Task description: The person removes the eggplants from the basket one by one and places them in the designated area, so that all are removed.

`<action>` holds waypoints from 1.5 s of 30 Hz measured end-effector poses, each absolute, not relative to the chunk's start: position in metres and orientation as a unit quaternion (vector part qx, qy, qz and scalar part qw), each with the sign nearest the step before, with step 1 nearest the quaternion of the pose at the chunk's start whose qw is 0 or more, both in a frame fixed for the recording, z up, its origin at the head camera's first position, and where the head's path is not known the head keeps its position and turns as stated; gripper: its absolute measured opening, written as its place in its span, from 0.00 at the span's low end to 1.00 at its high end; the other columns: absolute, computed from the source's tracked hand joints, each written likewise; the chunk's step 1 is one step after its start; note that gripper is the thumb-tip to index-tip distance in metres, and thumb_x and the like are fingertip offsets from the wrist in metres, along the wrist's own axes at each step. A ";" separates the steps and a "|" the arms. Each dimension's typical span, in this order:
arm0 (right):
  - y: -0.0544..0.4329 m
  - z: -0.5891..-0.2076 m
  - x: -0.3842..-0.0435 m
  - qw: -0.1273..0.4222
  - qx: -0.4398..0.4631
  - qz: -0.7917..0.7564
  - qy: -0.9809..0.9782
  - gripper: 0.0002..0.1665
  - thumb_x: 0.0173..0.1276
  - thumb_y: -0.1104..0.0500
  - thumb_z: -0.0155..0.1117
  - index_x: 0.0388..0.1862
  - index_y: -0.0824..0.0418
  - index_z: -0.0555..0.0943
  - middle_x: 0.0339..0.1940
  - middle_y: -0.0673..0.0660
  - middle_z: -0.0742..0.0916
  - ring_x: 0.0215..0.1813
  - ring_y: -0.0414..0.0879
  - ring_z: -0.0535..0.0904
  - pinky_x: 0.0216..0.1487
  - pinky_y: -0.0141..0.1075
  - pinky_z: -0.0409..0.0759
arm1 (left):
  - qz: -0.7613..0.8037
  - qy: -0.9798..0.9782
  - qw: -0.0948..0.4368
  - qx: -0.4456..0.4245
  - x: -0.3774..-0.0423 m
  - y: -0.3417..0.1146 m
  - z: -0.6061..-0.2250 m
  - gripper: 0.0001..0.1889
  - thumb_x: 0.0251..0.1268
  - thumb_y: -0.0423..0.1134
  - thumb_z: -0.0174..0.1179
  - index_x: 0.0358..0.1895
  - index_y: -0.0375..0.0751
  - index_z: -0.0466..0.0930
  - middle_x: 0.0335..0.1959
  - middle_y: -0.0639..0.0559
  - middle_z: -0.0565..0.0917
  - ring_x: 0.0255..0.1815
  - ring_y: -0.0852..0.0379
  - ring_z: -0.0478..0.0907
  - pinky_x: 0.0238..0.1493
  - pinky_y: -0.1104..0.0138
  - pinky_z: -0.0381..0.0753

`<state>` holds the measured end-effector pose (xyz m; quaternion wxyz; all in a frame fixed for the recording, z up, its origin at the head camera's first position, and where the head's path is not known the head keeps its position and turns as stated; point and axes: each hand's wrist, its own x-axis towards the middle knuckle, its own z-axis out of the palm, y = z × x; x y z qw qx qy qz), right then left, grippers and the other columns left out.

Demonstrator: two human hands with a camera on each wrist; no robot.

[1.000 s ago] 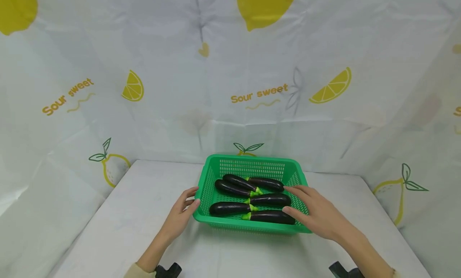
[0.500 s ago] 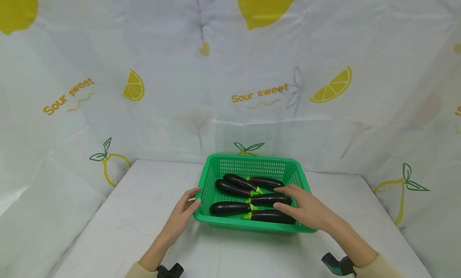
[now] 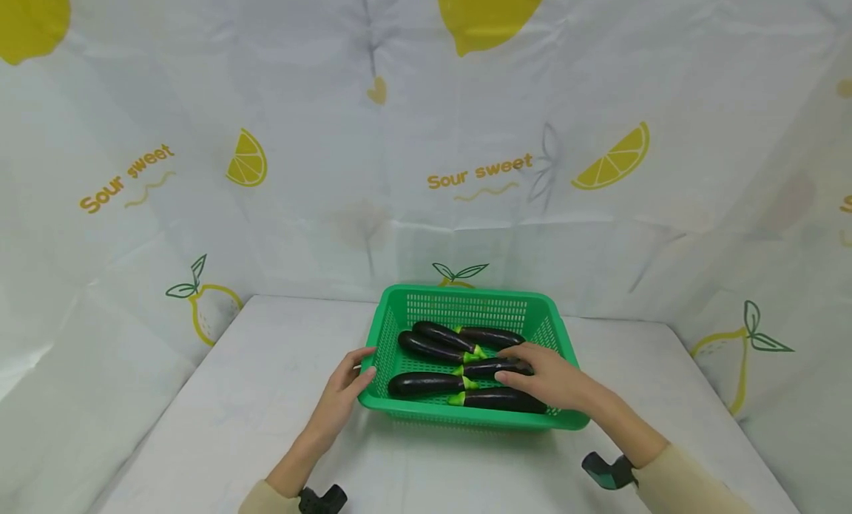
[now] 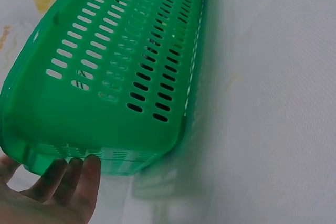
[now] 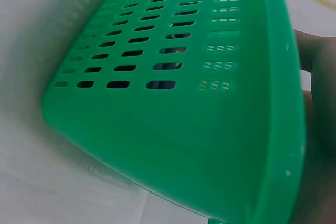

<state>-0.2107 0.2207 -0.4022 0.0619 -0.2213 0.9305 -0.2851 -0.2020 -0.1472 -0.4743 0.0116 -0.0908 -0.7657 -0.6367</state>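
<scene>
A green plastic basket [image 3: 459,419] with slotted walls holds several dark purple eggplants with green caps. My left hand [image 3: 339,396] holds the basket's left end, its thumb at the rim; in the left wrist view its fingertips touch the end wall from outside. My right hand [image 3: 549,377] reaches over the right end, with thumb and fingers apart on either side of the middle-right eggplant [image 3: 489,367]. Below that hand lies the front-right eggplant [image 3: 502,400]. The right wrist view shows mostly the basket's outer wall [image 5: 173,129], which hides most of the hand.
The basket stands on a white-covered table [image 3: 293,336], near its back edge. Behind it hangs a white curtain [image 3: 319,203] printed with lemons. More eggplants lie in the basket: a front-left eggplant [image 3: 426,384], two back-left ones and a back-right eggplant [image 3: 491,337].
My right hand has moved left and inward, from the basket's right rim to over the middle-right eggplant. My left hand has stayed at the left end, shifting slightly. The eggplants have not moved.
</scene>
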 end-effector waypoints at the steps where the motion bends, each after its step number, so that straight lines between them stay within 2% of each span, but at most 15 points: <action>1: 0.220 -0.403 -0.212 0.067 -0.227 -0.289 0.928 0.35 0.76 0.38 0.59 0.65 0.65 0.78 0.56 0.59 0.83 0.55 0.55 0.80 0.54 0.53 0.79 | -0.638 -0.765 0.010 -0.089 -0.203 -0.146 -0.474 0.23 0.79 0.46 0.56 0.71 0.47 0.71 0.69 0.45 0.71 0.66 0.44 0.73 0.63 0.51 0.70; 6: 0.218 -0.406 -0.217 0.095 -0.241 -0.302 0.917 0.32 0.76 0.41 0.60 0.63 0.66 0.79 0.50 0.54 0.85 0.49 0.47 0.80 0.49 0.47 0.79 | -0.642 -0.762 0.007 -0.079 -0.206 -0.144 -0.476 0.21 0.79 0.44 0.55 0.70 0.46 0.71 0.71 0.45 0.70 0.66 0.45 0.73 0.61 0.55 0.72; 15: 0.215 -0.420 -0.225 0.138 -0.246 -0.317 0.905 0.29 0.75 0.45 0.64 0.60 0.66 0.80 0.48 0.54 0.85 0.50 0.51 0.81 0.49 0.49 0.79 | -0.652 -0.754 0.009 -0.081 -0.208 -0.143 -0.481 0.22 0.78 0.46 0.56 0.70 0.46 0.71 0.74 0.45 0.67 0.69 0.44 0.70 0.64 0.52 0.69; 23: 0.214 -0.432 -0.231 0.167 -0.257 -0.307 0.901 0.26 0.74 0.45 0.64 0.58 0.65 0.82 0.45 0.53 0.86 0.45 0.48 0.81 0.45 0.47 0.79 | -0.651 -0.755 0.021 -0.073 -0.208 -0.139 -0.482 0.21 0.78 0.46 0.56 0.68 0.45 0.73 0.70 0.45 0.71 0.65 0.45 0.73 0.61 0.54 0.71; 29: 0.211 -0.434 -0.232 0.181 -0.258 -0.300 0.900 0.24 0.73 0.48 0.67 0.56 0.66 0.83 0.44 0.53 0.86 0.44 0.48 0.80 0.46 0.50 0.79 | -0.647 -0.760 0.027 -0.062 -0.208 -0.136 -0.480 0.20 0.78 0.46 0.56 0.67 0.45 0.73 0.69 0.45 0.71 0.65 0.46 0.73 0.61 0.54 0.70; 34: 0.209 -0.436 -0.234 0.180 -0.261 -0.286 0.904 0.22 0.70 0.51 0.70 0.54 0.64 0.83 0.46 0.55 0.86 0.45 0.50 0.80 0.48 0.53 0.79 | -0.646 -0.760 0.028 -0.064 -0.208 -0.137 -0.481 0.20 0.78 0.47 0.56 0.67 0.46 0.73 0.70 0.45 0.70 0.66 0.45 0.72 0.63 0.51 0.69; 40: 0.207 -0.440 -0.235 0.165 -0.274 -0.262 0.911 0.18 0.67 0.54 0.73 0.51 0.62 0.85 0.40 0.51 0.86 0.40 0.45 0.78 0.43 0.46 0.79 | -0.646 -0.760 0.032 -0.065 -0.207 -0.136 -0.483 0.20 0.79 0.47 0.55 0.67 0.46 0.73 0.71 0.45 0.70 0.68 0.44 0.71 0.64 0.50 0.69; 45: 0.208 -0.439 -0.236 0.145 -0.281 -0.275 0.908 0.19 0.66 0.53 0.73 0.51 0.63 0.86 0.44 0.53 0.87 0.42 0.45 0.80 0.44 0.45 0.80 | -0.649 -0.757 0.033 -0.068 -0.207 -0.136 -0.483 0.21 0.78 0.46 0.55 0.68 0.43 0.72 0.70 0.44 0.70 0.67 0.44 0.71 0.64 0.51 0.69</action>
